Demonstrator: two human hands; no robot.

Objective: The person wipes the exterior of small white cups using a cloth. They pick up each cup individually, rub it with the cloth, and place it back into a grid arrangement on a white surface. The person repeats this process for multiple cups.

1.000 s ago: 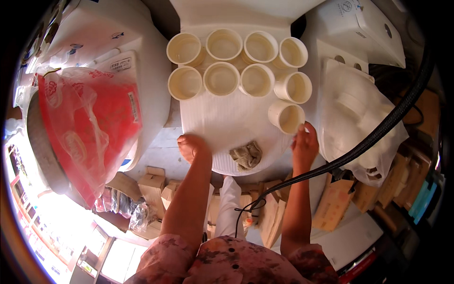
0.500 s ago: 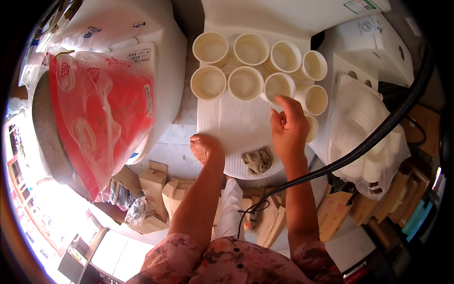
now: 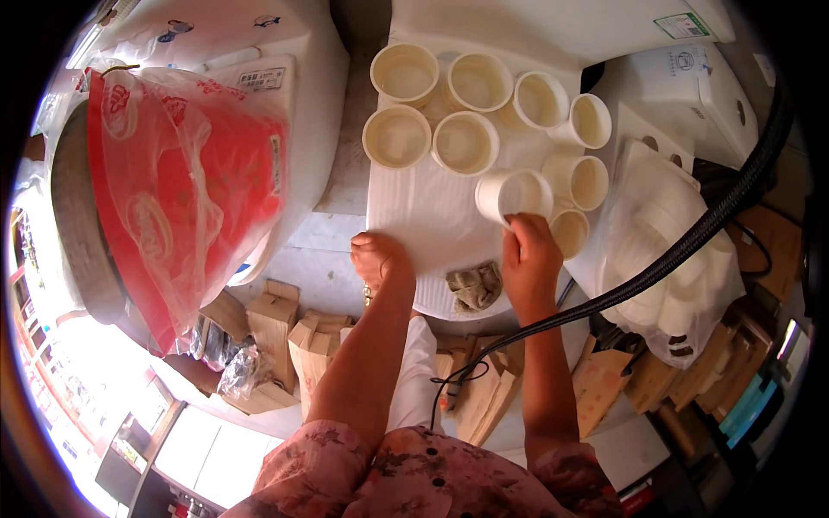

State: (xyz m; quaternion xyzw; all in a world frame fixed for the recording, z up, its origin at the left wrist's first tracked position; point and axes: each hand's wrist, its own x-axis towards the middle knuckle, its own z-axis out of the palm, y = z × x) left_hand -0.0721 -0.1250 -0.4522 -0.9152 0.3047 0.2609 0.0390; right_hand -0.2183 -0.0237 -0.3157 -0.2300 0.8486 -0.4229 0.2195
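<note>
My right hand (image 3: 532, 259) pinches the near rim of a cream-white round cup (image 3: 516, 195), tilted slightly toward me. Several similar cups stand in rows on a white ribbed surface (image 3: 414, 198), such as the far-left cup (image 3: 404, 74). Two of them, a right-side cup (image 3: 579, 183) and a nearer cup (image 3: 570, 232), are close to the held one. My left hand (image 3: 380, 259) is closed at the surface's left edge. A small gold-coloured thing (image 3: 367, 295) shows just below it; whether the fingers hold it is unclear. Left of my right hand lies a crumpled brown-grey cloth (image 3: 475, 287).
A thick black cable (image 3: 656, 281) crosses in front of my right forearm. To the right sits a clear bag of white cups (image 3: 665, 233). A red sheet under clear plastic (image 3: 199, 164) leans at the left by a white box (image 3: 311, 112). Cardboard boxes (image 3: 275, 324) stand below.
My right hand has closed on a cup's rim and drawn it toward me, out of its row. The view has shifted slightly. My left hand stays at the surface's edge.
</note>
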